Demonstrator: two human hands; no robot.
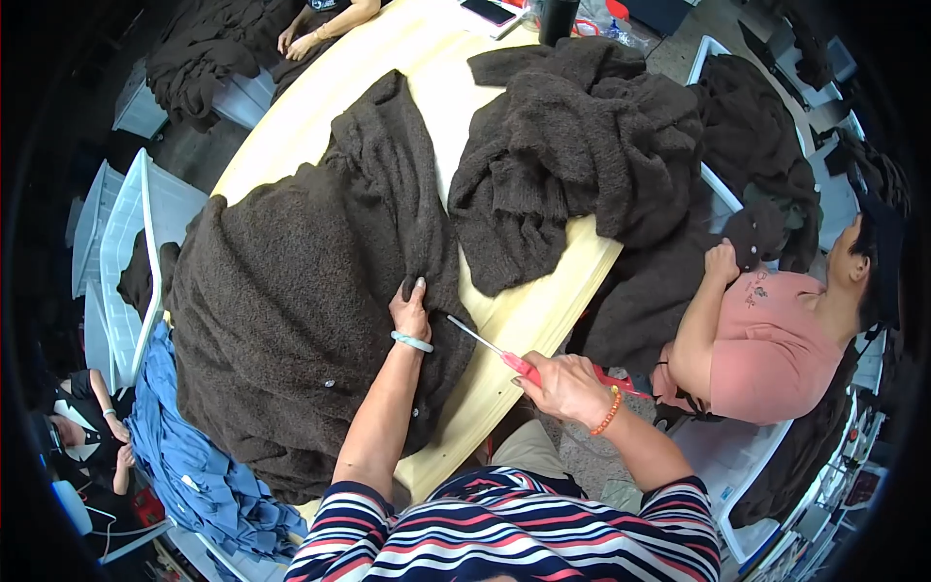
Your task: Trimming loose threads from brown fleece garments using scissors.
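Note:
A dark brown knitted garment [272,262] lies spread over the pale wooden table in front of me, with small shiny buttons along its near part. My left hand [410,312] pinches a fold of this garment near its right edge, thumb and fingers closed on the cloth. In my right hand [567,388] is a red-handled tool with a thin metal shaft [475,335]. The shaft points up and left, its tip close to the garment edge beside my left wrist. Whether the tip touches the cloth I cannot tell.
More brown garments [592,136] lie heaped at the table's far right. A person in a pink shirt [776,344] handles brown cloth on the right. White bins [126,262] and blue garments [194,456] stand left. At the far edge are a phone [490,12] and a dark cup [557,21].

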